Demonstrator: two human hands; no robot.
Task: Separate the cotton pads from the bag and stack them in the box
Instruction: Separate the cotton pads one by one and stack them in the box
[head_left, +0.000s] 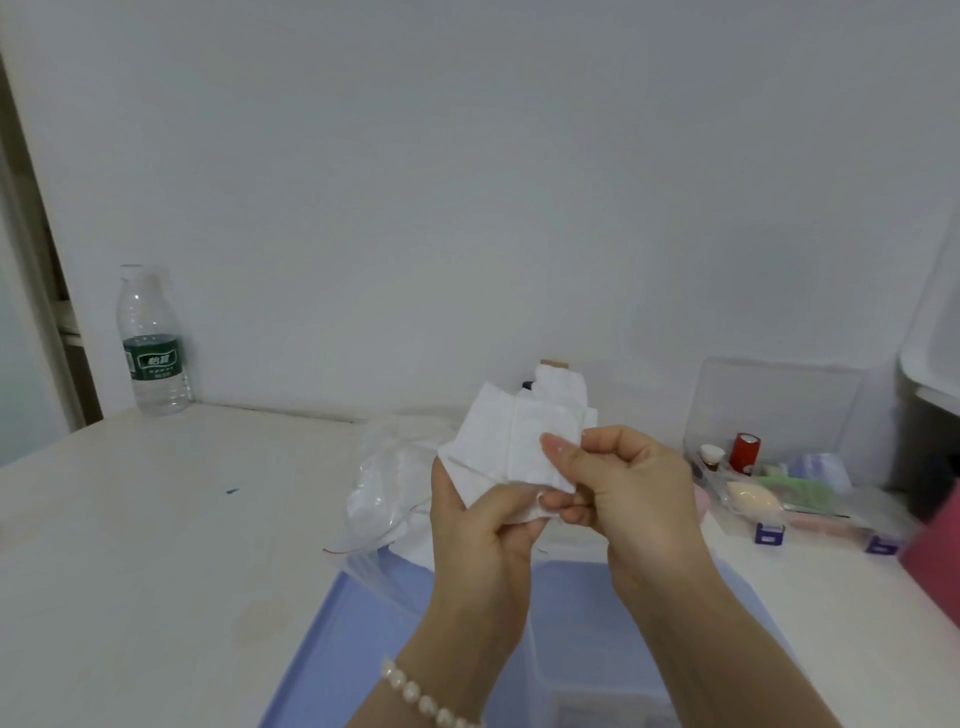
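Note:
Both hands hold a small bunch of white square cotton pads (511, 441) above the table, fanned apart. My left hand (480, 525) grips the bunch from below, fingers curled round its lower edge. My right hand (621, 483) pinches the front pad between thumb and fingers at its right side. Behind and left of the hands lies the clear plastic bag (387, 483) with more white pads inside. Under my forearms sits the clear box (582, 649) on a pale blue lid or tray (332, 623); my arms hide most of the box's inside.
A clear water bottle (153, 343) with a green label stands at the back left by the wall. At the right, an open clear organiser case (779, 467) holds small items, a red roll among them. A pink object (935, 551) sits at the right edge.

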